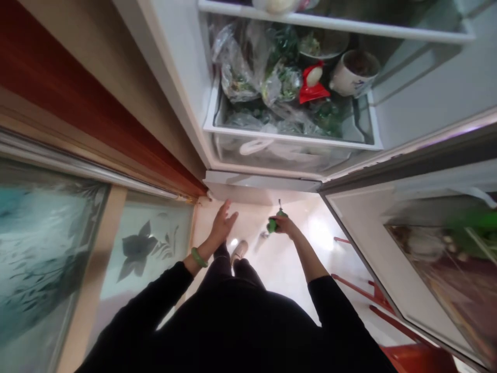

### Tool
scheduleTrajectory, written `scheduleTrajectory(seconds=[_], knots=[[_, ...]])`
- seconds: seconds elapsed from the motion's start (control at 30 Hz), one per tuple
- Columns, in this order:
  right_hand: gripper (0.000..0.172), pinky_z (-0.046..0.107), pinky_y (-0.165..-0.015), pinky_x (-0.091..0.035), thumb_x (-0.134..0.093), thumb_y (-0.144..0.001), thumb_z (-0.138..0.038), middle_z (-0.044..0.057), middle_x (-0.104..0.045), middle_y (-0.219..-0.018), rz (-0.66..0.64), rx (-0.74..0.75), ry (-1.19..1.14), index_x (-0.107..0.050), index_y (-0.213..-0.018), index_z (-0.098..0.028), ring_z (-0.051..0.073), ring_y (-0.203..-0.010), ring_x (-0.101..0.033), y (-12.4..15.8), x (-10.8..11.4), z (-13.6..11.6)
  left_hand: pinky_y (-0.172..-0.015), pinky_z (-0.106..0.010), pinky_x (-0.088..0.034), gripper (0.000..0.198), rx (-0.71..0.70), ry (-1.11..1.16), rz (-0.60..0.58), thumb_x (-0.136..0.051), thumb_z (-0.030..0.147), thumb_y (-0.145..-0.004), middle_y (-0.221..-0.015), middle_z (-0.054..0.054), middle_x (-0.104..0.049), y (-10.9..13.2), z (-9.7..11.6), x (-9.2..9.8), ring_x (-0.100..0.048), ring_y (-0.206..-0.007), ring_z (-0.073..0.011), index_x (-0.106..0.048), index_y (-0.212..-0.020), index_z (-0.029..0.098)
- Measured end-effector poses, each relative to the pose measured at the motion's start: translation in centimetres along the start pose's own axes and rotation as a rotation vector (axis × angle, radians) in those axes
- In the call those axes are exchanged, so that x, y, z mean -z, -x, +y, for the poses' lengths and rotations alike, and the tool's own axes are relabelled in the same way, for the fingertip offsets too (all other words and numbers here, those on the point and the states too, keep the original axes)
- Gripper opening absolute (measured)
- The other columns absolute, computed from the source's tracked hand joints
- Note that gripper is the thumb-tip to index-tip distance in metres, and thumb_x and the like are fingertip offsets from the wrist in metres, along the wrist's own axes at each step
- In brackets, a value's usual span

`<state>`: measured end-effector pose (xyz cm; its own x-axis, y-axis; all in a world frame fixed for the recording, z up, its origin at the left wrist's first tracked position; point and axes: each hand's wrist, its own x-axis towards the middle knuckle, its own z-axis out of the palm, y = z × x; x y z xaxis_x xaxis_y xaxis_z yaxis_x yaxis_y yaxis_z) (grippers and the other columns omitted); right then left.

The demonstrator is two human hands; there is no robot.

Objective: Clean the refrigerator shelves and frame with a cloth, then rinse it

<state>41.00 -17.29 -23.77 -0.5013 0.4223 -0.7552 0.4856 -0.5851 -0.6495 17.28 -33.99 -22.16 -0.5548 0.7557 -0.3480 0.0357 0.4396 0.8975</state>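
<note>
My left hand [224, 224] is held out in front of the open fridge, its fingers apart and nothing in it. A green bangle [199, 257] circles that wrist. My right hand [285, 227] is closed around a small bright green object [272, 225] with a thin dark tip pointing up toward the fridge. Its kind is too small and partly covered to make out. Both hands are below the fridge's lower drawer [298, 153] and touch none of it.
Clear bags of greens [240, 77], a red packet [312, 85] and a white mug [353, 75] fill the upper drawer. At right the fridge door [365, 259] stands open, near red chair parts [419, 357]. A frosted glass panel [147, 243] borders the left.
</note>
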Motion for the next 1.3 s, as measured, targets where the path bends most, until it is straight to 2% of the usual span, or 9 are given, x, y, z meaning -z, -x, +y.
scheduleTrajectory(seconds=[0.2,0.33,0.43,0.6,0.7,0.83,0.97,1.1,1.3], knots=[[0.044,0.047,-0.093,-0.063,-0.072,-0.087,-0.039,0.014,-0.076,-0.122,-0.088,0.099,-0.414,-0.068,-0.127,-0.02,0.027,-0.106,-0.076,2.3,-1.3,-2.2,-0.109,-0.049,-0.052,0.038,-0.044,-0.101,-0.247,-0.085,0.032,-0.072,-0.14,-0.014,-0.067,-0.7,0.4,-4.7,-0.063,-0.131,-0.0338,-0.079,-0.108,0.022],[0.055,0.042,-0.095,-0.063,-0.072,-0.087,-0.044,0.01,-0.065,-0.143,0.295,0.166,-0.568,-0.059,-0.138,-0.028,0.024,-0.111,-0.074,2.8,-1.3,-2.7,-0.087,-0.041,-0.062,0.023,-0.069,-0.125,-0.264,-0.07,0.039,-0.087,-0.099,-0.01,-0.077,-2.1,1.1,-5.5,-0.074,-0.092,-0.0247,-0.077,-0.097,0.019],[0.059,0.039,-0.09,-0.064,-0.072,-0.087,-0.05,0.004,-0.045,-0.162,0.354,0.12,-0.649,-0.053,-0.142,-0.038,0.022,-0.118,-0.07,2.3,-2.8,-1.9,-0.096,-0.042,-0.059,0.021,-0.156,-0.152,-0.224,-0.063,0.034,-0.092,-0.112,-0.012,-0.076,-3.0,2.6,-6.9,-0.072,-0.105,-0.0242,-0.074,-0.102,0.019],[0.051,0.034,-0.079,-0.064,-0.075,-0.079,-0.051,0.008,-0.07,-0.123,0.293,0.235,-0.779,-0.064,-0.121,-0.024,0.022,-0.102,-0.07,0.0,-5.3,-1.6,-0.106,-0.045,-0.058,0.023,-0.355,-0.207,-0.409,-0.069,0.022,-0.086,-0.133,-0.011,-0.072,-4.1,6.7,-9.6,-0.068,-0.124,-0.0269,-0.077,-0.107,0.023],[0.046,0.033,-0.079,-0.064,-0.071,-0.081,-0.043,0.008,-0.069,-0.115,0.651,0.293,-0.801,-0.062,-0.121,-0.021,0.02,-0.098,-0.068,-2.3,-2.4,-3.4,-0.127,-0.055,-0.036,0.03,-0.511,-0.282,-0.309,-0.065,0.028,-0.092,-0.155,-0.011,-0.056,-7.0,10.4,-7.3,-0.045,-0.151,-0.0299,-0.073,-0.122,0.023],[0.052,0.045,-0.1,-0.058,-0.054,-0.093,-0.035,0.015,-0.059,-0.139,1.12,0.392,-0.361,-0.052,-0.143,-0.02,0.025,-0.124,-0.062,-6.4,5.1,-7.7,-0.131,-0.062,-0.019,0.049,-0.929,-0.616,0.161,-0.064,0.046,-0.097,-0.165,-0.013,-0.041,-14.1,16.3,-1.1,-0.021,-0.161,-0.0326,-0.06,-0.139,0.02],[0.048,0.056,-0.124,-0.033,-0.048,-0.094,-0.02,0.026,-0.04,-0.159,1.283,0.248,0.14,-0.057,-0.14,-0.009,0.032,-0.151,-0.037,-10.5,8.6,-10.6,-0.128,-0.06,-0.025,0.067,-0.949,-0.817,0.055,-0.068,0.067,-0.09,-0.146,-0.014,-0.055,-20.7,20.3,2.9,-0.039,-0.146,-0.0332,-0.06,-0.134,0.017],[0.048,0.051,-0.127,-0.027,-0.044,-0.095,-0.015,0.032,-0.032,-0.161,1.225,0.233,0.198,-0.055,-0.138,0.002,0.035,-0.152,-0.033,-12.4,5.0,-10.7,-0.121,-0.061,-0.033,0.077,-0.887,-0.898,-0.032,-0.074,0.075,-0.079,-0.131,-0.015,-0.058,-23.2,20.7,3.2,-0.05,-0.134,-0.036,-0.062,-0.127,0.015],[0.045,0.047,-0.128,-0.027,-0.043,-0.099,-0.018,0.027,-0.033,-0.159,0.941,0.342,0.283,-0.054,-0.14,-0.002,0.032,-0.15,-0.037,-13.7,-6.8,-10.8,-0.113,-0.058,-0.042,0.059,-0.897,-0.922,0.072,-0.085,0.053,-0.077,-0.128,-0.013,-0.059,-22.5,20.2,2.5,-0.055,-0.124,-0.0365,-0.068,-0.124,0.023]])
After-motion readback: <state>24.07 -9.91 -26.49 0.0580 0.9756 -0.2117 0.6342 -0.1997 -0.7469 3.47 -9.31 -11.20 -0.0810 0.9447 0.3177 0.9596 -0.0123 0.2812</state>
